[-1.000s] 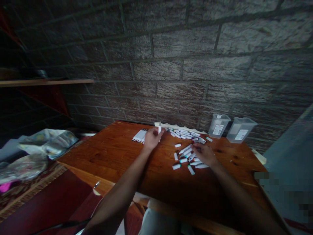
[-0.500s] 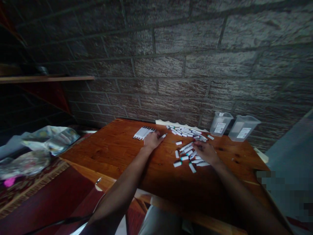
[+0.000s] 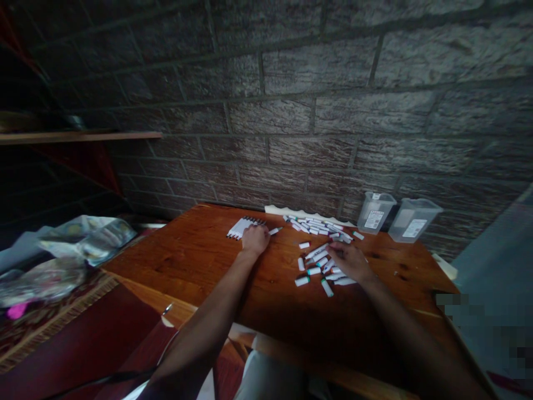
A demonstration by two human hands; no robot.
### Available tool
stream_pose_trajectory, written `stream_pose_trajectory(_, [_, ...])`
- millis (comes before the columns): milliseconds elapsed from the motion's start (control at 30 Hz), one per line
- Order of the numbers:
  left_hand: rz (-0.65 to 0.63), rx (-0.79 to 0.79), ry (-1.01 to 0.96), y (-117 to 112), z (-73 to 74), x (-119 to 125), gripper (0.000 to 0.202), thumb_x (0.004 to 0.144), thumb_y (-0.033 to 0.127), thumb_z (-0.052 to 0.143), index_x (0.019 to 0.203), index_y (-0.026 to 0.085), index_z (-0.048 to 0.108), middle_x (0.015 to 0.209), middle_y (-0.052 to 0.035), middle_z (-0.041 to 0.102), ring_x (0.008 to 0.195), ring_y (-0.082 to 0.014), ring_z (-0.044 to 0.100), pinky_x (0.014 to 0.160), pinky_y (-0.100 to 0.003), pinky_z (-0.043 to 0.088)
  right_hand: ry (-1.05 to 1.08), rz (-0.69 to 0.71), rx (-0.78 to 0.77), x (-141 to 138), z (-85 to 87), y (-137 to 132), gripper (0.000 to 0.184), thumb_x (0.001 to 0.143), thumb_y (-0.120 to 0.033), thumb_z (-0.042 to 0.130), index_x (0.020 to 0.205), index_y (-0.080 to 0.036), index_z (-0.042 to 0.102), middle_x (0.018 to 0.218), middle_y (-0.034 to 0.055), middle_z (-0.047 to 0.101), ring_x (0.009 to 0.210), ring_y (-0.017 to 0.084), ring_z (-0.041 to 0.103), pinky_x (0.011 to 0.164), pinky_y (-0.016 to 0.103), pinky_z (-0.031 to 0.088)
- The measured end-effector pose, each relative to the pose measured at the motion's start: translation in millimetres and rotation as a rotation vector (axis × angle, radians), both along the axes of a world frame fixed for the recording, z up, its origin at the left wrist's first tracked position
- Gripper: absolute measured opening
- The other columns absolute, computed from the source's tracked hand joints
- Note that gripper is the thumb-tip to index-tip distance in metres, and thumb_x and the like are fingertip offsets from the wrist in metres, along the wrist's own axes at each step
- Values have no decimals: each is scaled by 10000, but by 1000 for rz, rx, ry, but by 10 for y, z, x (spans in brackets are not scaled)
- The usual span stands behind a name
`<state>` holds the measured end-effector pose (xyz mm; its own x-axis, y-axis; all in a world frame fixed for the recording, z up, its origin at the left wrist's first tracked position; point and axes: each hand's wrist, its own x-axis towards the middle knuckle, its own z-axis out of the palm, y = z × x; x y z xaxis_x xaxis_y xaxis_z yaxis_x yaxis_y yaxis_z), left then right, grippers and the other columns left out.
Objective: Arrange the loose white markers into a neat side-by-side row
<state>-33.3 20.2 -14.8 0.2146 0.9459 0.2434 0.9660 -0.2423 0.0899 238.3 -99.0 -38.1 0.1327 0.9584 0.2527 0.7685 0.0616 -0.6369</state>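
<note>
Wooden table (image 3: 200,255): is carrying white markers. Left hand (image 3: 255,239): is resting knuckles-up at the right end of a neat row of markers (image 3: 241,226), fingers curling together; 1 single marker (image 3: 275,230) is lying just beside the fingertips, and I cannot tell whether it is gripped. Right hand (image 3: 350,261): is lying on a loose scatter of markers (image 3: 315,262), fingers slightly apart and touching them. Far heap of markers (image 3: 316,225): is lying near the wall, with clear tubs (image 3: 375,211) standing to its right.
</note>
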Motion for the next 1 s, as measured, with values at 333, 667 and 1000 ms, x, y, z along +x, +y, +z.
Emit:
stream_pose_trajectory(333, [97, 49, 59, -26, 37, -9, 316, 903, 310, 466, 949, 183, 751, 975, -162, 720, 1049, -319, 597, 908, -439, 383, -20, -20, -1, -17, 19, -6, 331, 866, -452, 473, 868, -227, 716, 851, 36, 749, 797, 206, 686, 754, 314, 497])
stream_pose_trajectory(667, [138, 50, 46, 13, 19, -62, 297, 878, 286, 473, 936, 167, 740, 961, -166, 722, 1041, -315, 612, 908, -445, 362, -28, 2, -4, 9, -22, 10, 339, 878, -453, 457, 877, -224, 707, 878, 40, 747, 833, 216, 689, 769, 327, 495])
stream_pose_trajectory(1000, [101, 20, 18, 25, 6, -89, 310, 897, 331, 482, 982, 198, 747, 1033, -157, 712, 1047, -315, 604, 905, -433, 391, -20, -1, 17, 4, -31, 3, 318, 873, -443, 474, 865, -238, 717, 870, 28, 752, 832, 206, 691, 764, 312, 502])
